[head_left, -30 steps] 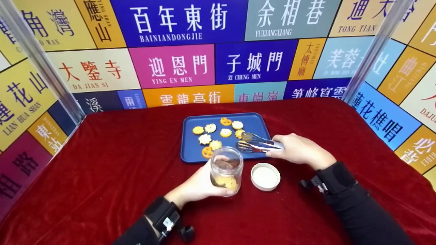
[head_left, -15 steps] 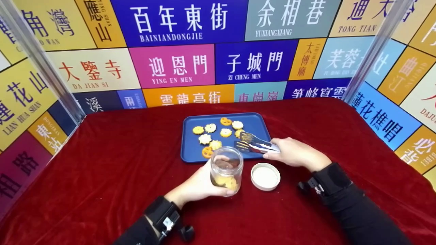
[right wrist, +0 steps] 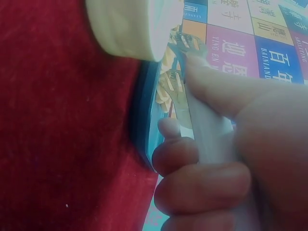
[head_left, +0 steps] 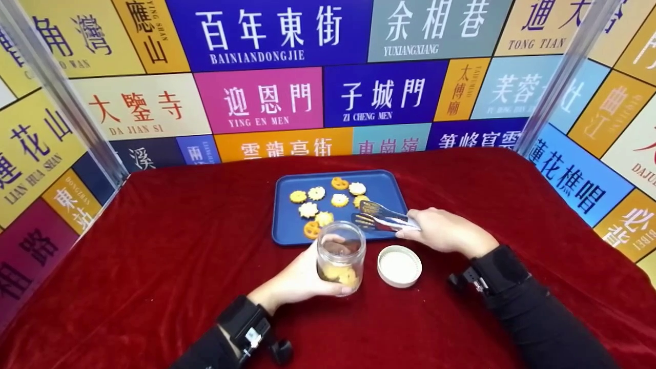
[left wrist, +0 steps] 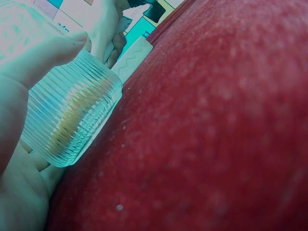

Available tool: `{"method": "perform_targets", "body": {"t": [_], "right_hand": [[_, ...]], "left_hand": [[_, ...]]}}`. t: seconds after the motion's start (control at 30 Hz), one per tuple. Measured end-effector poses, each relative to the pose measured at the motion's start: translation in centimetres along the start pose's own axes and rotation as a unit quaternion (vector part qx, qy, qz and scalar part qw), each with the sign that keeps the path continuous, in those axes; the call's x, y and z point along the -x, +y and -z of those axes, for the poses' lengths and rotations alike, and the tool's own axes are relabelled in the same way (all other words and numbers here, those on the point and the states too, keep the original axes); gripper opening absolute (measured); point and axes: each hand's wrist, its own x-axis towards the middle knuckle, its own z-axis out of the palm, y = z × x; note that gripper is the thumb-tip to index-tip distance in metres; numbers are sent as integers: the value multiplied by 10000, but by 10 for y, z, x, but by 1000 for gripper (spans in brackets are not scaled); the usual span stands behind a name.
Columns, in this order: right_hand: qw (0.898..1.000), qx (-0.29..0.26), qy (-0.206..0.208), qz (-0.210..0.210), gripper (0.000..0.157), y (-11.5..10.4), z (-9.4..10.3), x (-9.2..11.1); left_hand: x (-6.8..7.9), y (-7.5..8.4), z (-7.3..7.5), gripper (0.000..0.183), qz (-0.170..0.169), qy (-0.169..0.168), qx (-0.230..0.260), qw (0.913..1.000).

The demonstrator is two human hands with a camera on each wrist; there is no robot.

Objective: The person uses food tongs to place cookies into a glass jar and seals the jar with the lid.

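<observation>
My left hand (head_left: 294, 277) grips a clear glass jar (head_left: 342, 246) that stands lidless on the cloth with several cookies (head_left: 341, 274) inside. In the left wrist view the thumb lies across the ribbed glass (left wrist: 72, 96). Metal serving tongs (head_left: 392, 222) are held in my right hand (head_left: 443, 228), its fingers curled round the handle (right wrist: 207, 130). Their slotted ends reach over the right part of a blue tray (head_left: 284, 225), next to a round cookie (head_left: 360, 201). Whether anything lies between the tong ends cannot be told.
Several flower-shaped cookies (head_left: 308, 209) and two pretzel-shaped ones (head_left: 340, 183) are spread on the tray. A cream lid (head_left: 400, 265) lies right of the jar. Red cloth (head_left: 205, 215) covers the table. Printed panels (head_left: 261, 97) stand behind.
The tongs and my right hand have shifted slightly left, then held nearly still. A cookie that showed by the tong ends is now hard to make out. Left hand and jar have stayed put.
</observation>
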Motion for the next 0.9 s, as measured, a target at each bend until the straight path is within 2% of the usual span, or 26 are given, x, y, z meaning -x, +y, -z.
{"method": "perform_targets", "body": {"t": [0.27, 0.57, 0.9], "right_hand": [[9998, 24, 86, 149, 38, 2, 6, 2], [9998, -45, 121, 125, 42, -4, 25, 9], [9991, -362, 199, 130, 45, -15, 47, 22]], "left_hand": [[0, 0, 0, 92, 0, 3, 27, 10000], [-2, -1, -1, 92, -53, -11, 119, 9999], [-1, -3, 1, 91, -88, -63, 109, 9999]]}}
